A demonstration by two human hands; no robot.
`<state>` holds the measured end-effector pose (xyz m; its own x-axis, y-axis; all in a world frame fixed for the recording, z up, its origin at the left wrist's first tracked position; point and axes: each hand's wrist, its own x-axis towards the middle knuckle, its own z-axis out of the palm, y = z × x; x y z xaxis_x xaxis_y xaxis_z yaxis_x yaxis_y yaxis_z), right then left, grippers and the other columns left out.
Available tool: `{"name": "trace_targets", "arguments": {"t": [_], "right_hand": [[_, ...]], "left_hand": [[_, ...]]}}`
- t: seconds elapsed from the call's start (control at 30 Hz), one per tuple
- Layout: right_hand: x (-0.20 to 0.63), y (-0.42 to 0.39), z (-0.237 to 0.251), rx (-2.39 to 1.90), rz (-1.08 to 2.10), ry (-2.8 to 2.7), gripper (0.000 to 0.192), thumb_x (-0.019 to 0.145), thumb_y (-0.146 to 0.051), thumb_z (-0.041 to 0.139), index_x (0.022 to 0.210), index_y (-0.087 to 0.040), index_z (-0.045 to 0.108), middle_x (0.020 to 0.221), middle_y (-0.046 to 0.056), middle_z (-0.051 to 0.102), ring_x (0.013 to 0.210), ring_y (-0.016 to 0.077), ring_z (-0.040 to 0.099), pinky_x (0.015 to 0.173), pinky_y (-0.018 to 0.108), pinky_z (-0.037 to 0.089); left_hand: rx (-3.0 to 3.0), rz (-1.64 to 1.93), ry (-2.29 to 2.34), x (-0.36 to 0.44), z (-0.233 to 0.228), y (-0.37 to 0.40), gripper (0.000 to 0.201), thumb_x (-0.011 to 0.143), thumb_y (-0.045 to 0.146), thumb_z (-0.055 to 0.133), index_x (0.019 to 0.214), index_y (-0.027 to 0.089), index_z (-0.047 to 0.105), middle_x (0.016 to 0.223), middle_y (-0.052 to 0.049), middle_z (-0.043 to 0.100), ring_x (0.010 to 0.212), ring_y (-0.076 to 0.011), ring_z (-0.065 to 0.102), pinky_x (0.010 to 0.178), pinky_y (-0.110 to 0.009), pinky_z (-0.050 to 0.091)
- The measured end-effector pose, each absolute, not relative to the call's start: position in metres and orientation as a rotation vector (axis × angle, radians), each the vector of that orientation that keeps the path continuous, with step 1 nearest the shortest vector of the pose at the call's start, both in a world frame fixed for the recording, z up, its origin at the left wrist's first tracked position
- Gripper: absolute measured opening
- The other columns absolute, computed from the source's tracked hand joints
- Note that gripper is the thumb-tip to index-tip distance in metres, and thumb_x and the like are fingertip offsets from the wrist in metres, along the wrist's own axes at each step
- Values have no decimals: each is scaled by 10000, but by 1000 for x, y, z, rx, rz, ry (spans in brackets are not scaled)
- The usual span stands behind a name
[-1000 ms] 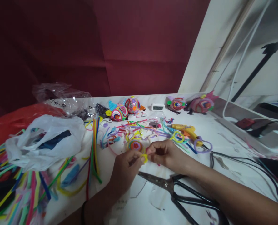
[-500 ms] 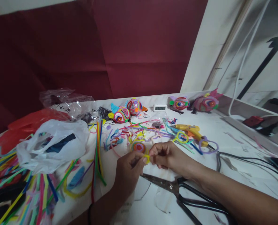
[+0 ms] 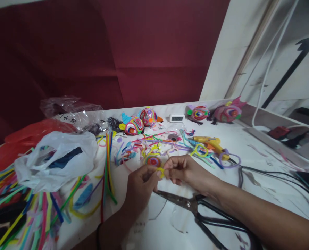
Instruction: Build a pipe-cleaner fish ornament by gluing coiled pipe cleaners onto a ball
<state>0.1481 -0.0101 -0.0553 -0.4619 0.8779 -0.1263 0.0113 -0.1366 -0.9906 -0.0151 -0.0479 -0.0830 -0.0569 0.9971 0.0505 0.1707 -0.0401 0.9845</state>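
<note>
My left hand (image 3: pixel 140 187) and my right hand (image 3: pixel 182 170) meet over the white table (image 3: pixel 258 166), both pinching a small yellow pipe-cleaner loop (image 3: pixel 160 172) between fingertips. Just behind the loop lies a round coiled pipe-cleaner disc (image 3: pixel 152 161) in red and orange. Large black-handled scissors (image 3: pixel 196 211) lie shut on the table right under my right wrist.
A yellow glue gun (image 3: pixel 209 143) with a black cord lies right of centre beside purple and yellow rings. Several pipe-cleaner fish (image 3: pixel 132 125) and a small clock (image 3: pixel 177 118) stand at the back. White plastic bag (image 3: pixel 52 159), red bag and loose pipe cleaners (image 3: pixel 26 215) fill the left.
Both hands stay together on the yellow loop, shifting their fingers slightly. The view has drifted a little; nothing on the table has moved.
</note>
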Motion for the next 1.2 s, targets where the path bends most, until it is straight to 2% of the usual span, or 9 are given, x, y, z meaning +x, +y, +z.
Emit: {"name": "trace_targets", "arguments": {"t": [0.27,0.57,0.77,0.93,1.2], "right_hand": [[149,-7,-54,-1077,1675,-1485,88,570,-184,642,644,-137,640,508,-45,582,413,56,450,394,183,325],[151,-7,-51,-1095,1724,-1492,78,569,-189,636,631,-144,625,481,-57,559,387,46,415,374,172,273],[153,-5,-51,-1123,1706,-1533,96,555,-212,636,624,-149,619,472,-64,536,386,45,397,381,181,262],[153,-5,-51,-1166,1641,-1631,115,558,-244,628,621,-151,602,493,-65,507,417,49,377,407,194,269],[154,-3,-60,-1055,1551,-1772,103,608,-253,604,616,-158,567,537,-61,463,474,60,355,451,215,253]], "left_hand": [[1299,1148,1326,-15,-82,-47,208,760,354,620,702,155,620,426,56,487,361,-57,358,384,-191,263],[1326,1092,1235,-19,-83,-46,342,836,466,515,721,153,588,456,30,516,373,-68,372,396,-202,263],[1440,1135,1288,-21,-81,-45,221,811,358,556,800,154,640,501,51,459,452,-77,360,453,-208,277],[1641,1098,1357,-24,-75,-46,178,797,310,581,728,160,646,611,29,494,553,-91,401,504,-211,289],[1700,944,1365,-27,-72,-44,179,791,307,580,703,164,642,575,45,463,529,-86,365,489,-210,256]]}}
